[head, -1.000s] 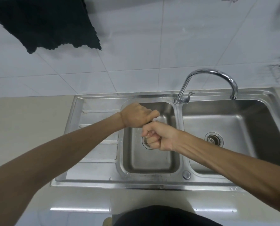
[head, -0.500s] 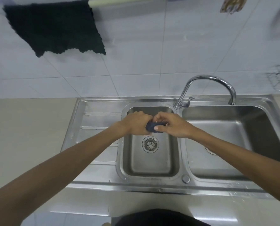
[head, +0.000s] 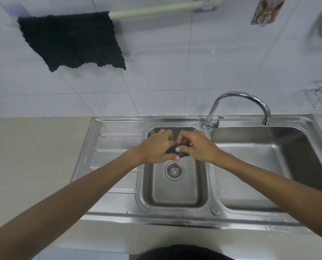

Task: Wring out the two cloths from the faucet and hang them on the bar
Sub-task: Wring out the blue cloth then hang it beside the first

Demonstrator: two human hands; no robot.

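Left hand [head: 156, 149], right hand [head: 197, 147] both grip bunched cloth [head: 172, 150], long axis left-right.

Both bare forearms reach forward and converge. The left hand [head: 157, 147] lies knuckles up, fingers curled around a small bunched dark blue cloth [head: 177, 150]. The right hand [head: 197, 147] meets it fingertip to fingertip, thumb and fingers pinching the same cloth.

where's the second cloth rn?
Head view, centre: the dark blue cloth is bunched between left hand and right hand, above the small left basin.
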